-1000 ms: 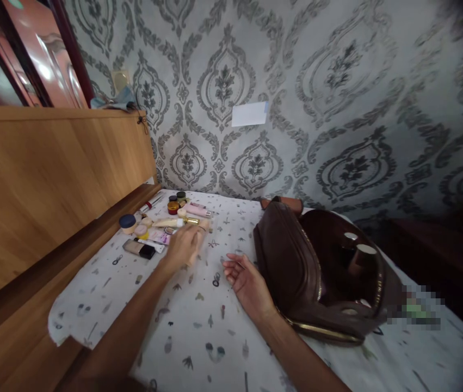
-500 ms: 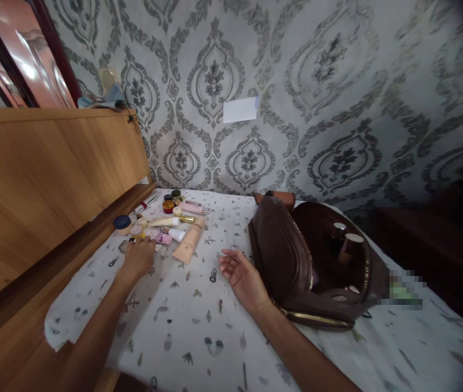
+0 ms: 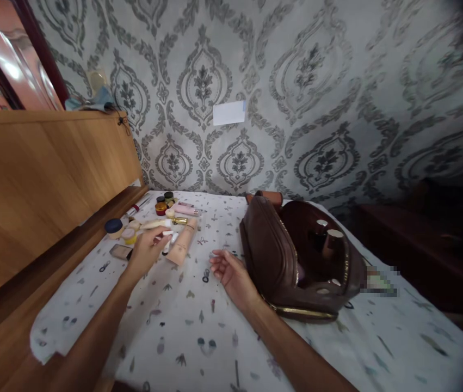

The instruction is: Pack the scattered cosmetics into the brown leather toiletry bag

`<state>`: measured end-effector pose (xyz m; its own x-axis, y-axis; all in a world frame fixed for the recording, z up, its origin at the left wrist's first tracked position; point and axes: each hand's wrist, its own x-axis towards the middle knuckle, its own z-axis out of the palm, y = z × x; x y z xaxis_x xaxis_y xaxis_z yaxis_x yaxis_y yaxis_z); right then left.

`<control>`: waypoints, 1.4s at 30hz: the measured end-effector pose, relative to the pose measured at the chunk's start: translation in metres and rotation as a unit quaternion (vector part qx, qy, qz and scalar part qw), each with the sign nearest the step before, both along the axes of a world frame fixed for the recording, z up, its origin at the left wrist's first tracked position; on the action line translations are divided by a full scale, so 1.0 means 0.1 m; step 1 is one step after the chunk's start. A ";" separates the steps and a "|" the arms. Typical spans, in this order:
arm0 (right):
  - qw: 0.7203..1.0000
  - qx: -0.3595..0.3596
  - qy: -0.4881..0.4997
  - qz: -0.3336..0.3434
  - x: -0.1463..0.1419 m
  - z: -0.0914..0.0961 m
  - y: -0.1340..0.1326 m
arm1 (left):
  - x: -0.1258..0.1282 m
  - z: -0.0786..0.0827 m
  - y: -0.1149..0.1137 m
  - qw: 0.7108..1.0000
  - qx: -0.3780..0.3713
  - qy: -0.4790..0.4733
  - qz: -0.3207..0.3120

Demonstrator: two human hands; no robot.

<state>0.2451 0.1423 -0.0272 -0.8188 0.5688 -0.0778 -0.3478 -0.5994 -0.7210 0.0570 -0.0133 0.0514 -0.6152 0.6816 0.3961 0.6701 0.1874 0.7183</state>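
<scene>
My left hand [image 3: 147, 251] is closed with fingertips pinched round a small tube [image 3: 167, 233], mostly hidden by the fingers; its white end shows. Just right of those fingertips lies a peach squeeze tube [image 3: 182, 243]. A cream tube with a white cap [image 3: 155, 224] and a yellow jar with a pale lid [image 3: 129, 234] are close behind the hand. Near its wrist is a flat compact [image 3: 121, 251]. My right hand [image 3: 234, 276] hovers palm up, open, fingers loosely curled and holding nothing. Beside it stands a brown cosmetic bag [image 3: 270, 242], unzipped, with bottles [image 3: 332, 243] inside.
A navy-lidded jar [image 3: 113, 228], an amber jar [image 3: 160, 208] and a pink tube [image 3: 185, 209] lie on the patterned cloth [image 3: 190, 326]. A wooden board [image 3: 51, 169] borders the left. Behind the bag is a brown case [image 3: 270, 197]; the papered wall rises beyond.
My left hand has shifted right and closed on a small tube, uncovering the flat compact. My right hand remains beside the bag. The whole view has shifted slightly.
</scene>
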 end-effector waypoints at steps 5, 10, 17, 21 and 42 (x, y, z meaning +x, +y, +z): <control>0.994 0.107 -0.035 -0.016 -0.02 -0.01 -0.11 | 0.24 -0.05 0.36 0.949 0.138 -0.272 -0.085; 0.985 0.164 -0.036 0.041 -0.02 -0.06 -0.13 | 0.43 -0.11 0.61 0.915 0.177 -0.345 -0.109; 0.995 0.098 -0.023 0.020 -0.04 -0.09 -0.08 | 0.41 -0.32 0.62 0.899 0.204 -0.377 -0.089; 0.996 0.084 -0.023 0.018 -0.05 -0.07 -0.07 | 0.38 -0.37 0.54 0.903 0.183 -0.379 -0.082; 0.996 0.084 -0.016 -0.013 -0.04 -0.06 -0.08 | 0.31 -0.36 0.52 0.918 0.166 -0.358 -0.042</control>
<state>0.2406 0.1347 -0.0336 -0.8028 0.5962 -0.0058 -0.3362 -0.4607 -0.8214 0.0883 0.0387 0.0153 -0.7497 0.6535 0.1047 0.0054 -0.1522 0.9883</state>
